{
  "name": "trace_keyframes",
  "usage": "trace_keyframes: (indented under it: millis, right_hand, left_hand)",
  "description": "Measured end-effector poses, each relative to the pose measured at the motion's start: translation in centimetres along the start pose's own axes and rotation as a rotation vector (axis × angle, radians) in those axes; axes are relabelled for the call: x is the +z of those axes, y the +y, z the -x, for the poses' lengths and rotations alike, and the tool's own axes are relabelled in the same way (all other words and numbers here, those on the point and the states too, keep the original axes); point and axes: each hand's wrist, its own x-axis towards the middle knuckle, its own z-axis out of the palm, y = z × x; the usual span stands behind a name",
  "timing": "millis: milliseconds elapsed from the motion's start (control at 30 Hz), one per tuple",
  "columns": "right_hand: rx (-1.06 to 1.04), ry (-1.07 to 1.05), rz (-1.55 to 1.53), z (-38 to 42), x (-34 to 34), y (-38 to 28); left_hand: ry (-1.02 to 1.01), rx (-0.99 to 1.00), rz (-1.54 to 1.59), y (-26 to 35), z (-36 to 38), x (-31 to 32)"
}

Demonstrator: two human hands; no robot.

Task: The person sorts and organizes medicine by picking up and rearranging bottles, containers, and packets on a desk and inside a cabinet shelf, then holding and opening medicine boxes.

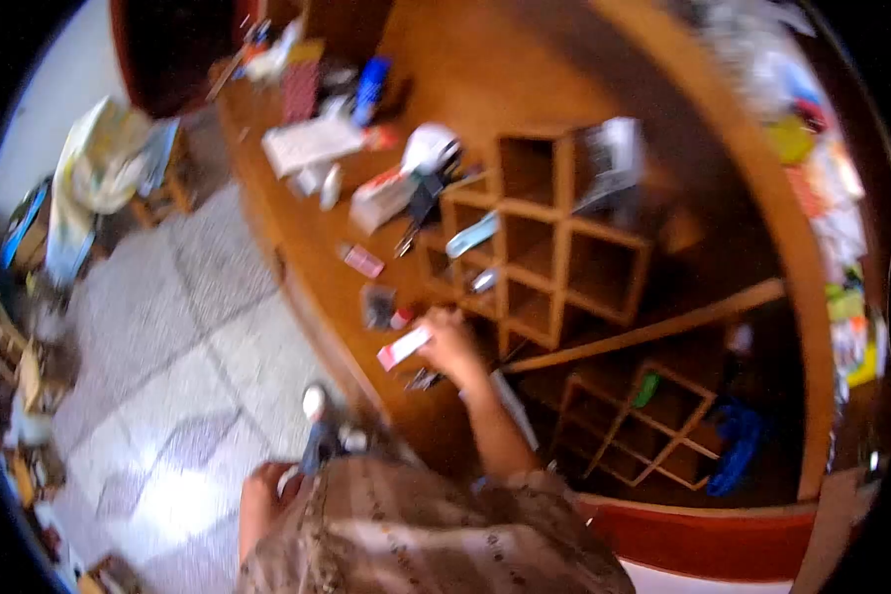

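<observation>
Holding the left hand point(267, 487) low beside the brown shirt point(421, 530), grip too blurred to tell. Pinching a pink-and-white packet point(404, 349) (lettering smeared past reading) over the counter point(406, 401) with the right hand point(444, 342), near wooden cubbyholes point(562, 223).

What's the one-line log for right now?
right hand: holding narrow pink-and-white packet | left hand: low, contents unclear | nearby: brown wooden lattice rack

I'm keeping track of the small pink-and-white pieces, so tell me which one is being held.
The whiter piece, pinched in the right hand; the pinker piece lies apart on the wooden surface, untouched.
</observation>
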Motion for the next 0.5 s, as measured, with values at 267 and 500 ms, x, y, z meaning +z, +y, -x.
trace_keyframes:
  millis: [267,500]
  right_hand:
    - [-0.158,-0.017,-0.321,1.2,-0.2,2.1]
    - [-0.339,0.227,-0.678,8.2,-9.8,-3.3]
  left_hand:
    - [-0.185,-0.082,0.124,4.3,-1.5,0.0]
    - [-0.06,0.508,0.189,13.0,-7.2,0.0]
